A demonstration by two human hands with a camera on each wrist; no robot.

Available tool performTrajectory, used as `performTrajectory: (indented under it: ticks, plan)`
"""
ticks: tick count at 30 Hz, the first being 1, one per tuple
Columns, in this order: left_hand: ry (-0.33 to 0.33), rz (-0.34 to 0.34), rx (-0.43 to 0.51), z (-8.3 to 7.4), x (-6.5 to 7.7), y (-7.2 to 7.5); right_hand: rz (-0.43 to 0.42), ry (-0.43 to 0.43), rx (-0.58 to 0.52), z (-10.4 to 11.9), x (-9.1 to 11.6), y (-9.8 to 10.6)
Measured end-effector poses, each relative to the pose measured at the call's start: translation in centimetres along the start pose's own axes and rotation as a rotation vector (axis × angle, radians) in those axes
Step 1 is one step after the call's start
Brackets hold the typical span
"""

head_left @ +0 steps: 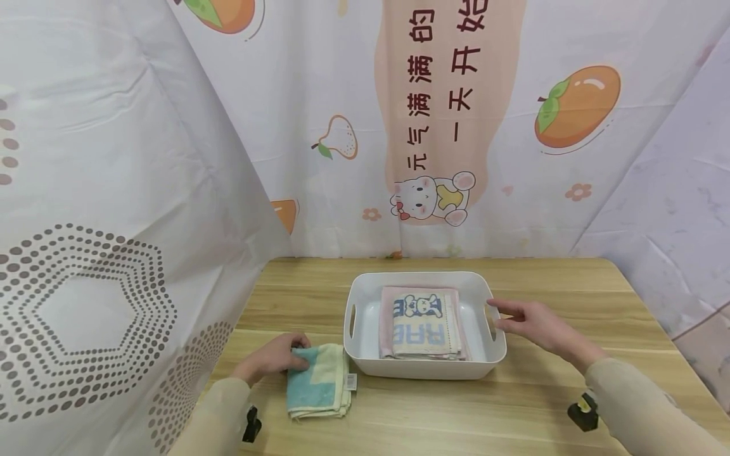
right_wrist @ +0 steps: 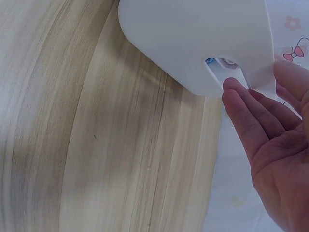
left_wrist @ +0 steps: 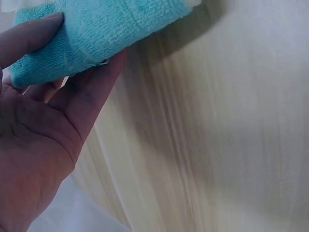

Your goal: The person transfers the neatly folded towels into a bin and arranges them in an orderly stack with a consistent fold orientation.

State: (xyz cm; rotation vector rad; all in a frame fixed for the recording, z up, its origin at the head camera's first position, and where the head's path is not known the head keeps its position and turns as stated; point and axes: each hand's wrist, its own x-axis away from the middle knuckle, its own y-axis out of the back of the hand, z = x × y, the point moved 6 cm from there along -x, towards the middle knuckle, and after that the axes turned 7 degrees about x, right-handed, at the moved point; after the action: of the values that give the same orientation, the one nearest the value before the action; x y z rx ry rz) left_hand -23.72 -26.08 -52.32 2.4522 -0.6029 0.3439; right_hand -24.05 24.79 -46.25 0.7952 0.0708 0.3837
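Note:
At the table's left, my left hand (head_left: 283,354) grips a folded blue-and-cream towel (head_left: 319,383). The thumb lies on its top and the fingers reach beneath it, as the left wrist view shows with the turquoise terry cloth (left_wrist: 106,31). A small white tag sticks out from the towel's right side. My right hand (head_left: 533,323) holds the right end of a white plastic basket (head_left: 424,369), thumb by the rim and fingertips at the handle opening (right_wrist: 224,72). Inside the basket lies a folded pink towel (head_left: 389,316), with a cream-and-blue bear-patterned towel (head_left: 424,326) over it.
The basket and towel stand on a wood-grain table (head_left: 422,418). A printed curtain (head_left: 331,209) hangs right behind the far edge, and a white patterned sheet (head_left: 102,190) covers the left side.

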Motion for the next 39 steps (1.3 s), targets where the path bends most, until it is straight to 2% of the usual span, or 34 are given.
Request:
performTrajectory:
  ticks: [9, 17, 24, 28, 32, 39]
  plan:
    - [-0.049, -0.013, -0.015, -1.1, 0.2, 1.0, 0.002, -0.018, 0.016, -0.4, -0.2, -0.2]
    - [-0.068, -0.034, 0.017, -2.2, 0.5, 1.8, 0.007, -0.024, 0.009, -0.5, -0.3, -0.4]
    - [-0.135, -0.046, 0.001, -3.1, 0.5, 2.7, 0.011, -0.020, 0.014, -0.4, -0.2, -0.3]
    - [-0.168, -0.099, -0.022, -3.9, 0.7, 3.4, 0.017, -0.022, 0.010, -0.4, -0.2, -0.3]
    - [-0.172, -0.152, -0.041, -4.2, 0.7, 4.3, 0.019, -0.031, -0.013, -0.5, -0.2, -0.3]
    - [-0.164, -0.206, 0.013, -5.0, 1.0, 5.4, 0.025, -0.027, -0.029, -0.7, -0.2, -0.4]
